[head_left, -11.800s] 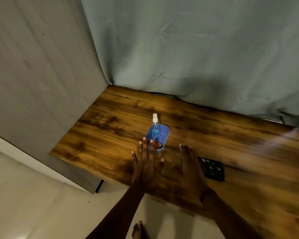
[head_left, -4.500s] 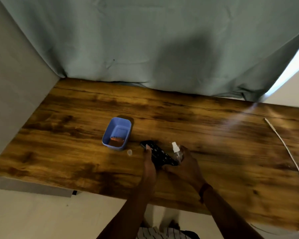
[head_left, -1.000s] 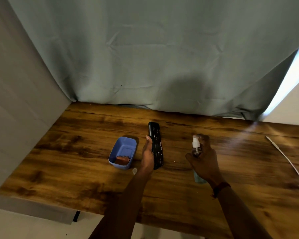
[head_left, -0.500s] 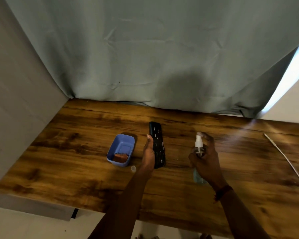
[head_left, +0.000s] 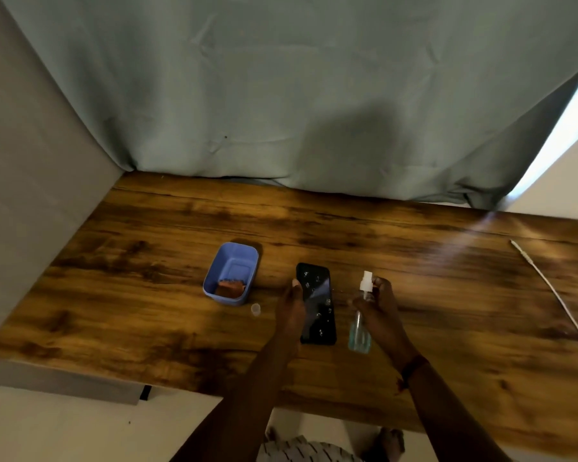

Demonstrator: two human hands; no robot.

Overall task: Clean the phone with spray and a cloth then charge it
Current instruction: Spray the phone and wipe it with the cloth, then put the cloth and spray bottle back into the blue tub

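My left hand [head_left: 291, 308] grips the black phone [head_left: 317, 303] by its left edge, screen up, above the wooden table [head_left: 147, 311]. Droplets speckle the screen. Just to its right, my right hand [head_left: 379, 308] is closed around a clear spray bottle [head_left: 361, 328] holding blue liquid, its white nozzle pointing up. A blue tub [head_left: 231, 273] sits left of the phone with a brown folded cloth [head_left: 229, 289] inside. The bottle's small clear cap [head_left: 255, 309] lies on the table beside the tub. A white charging cable [head_left: 548, 288] runs along the table's right side.
A grey-green curtain [head_left: 281, 95] hangs behind the table. A grey wall [head_left: 30, 195] stands on the left. The table's near edge is just in front of me, with the floor and my feet below.
The phone has come lower and nearer to me in my left hand. The spray bottle in my right hand sits closer to the phone than before.
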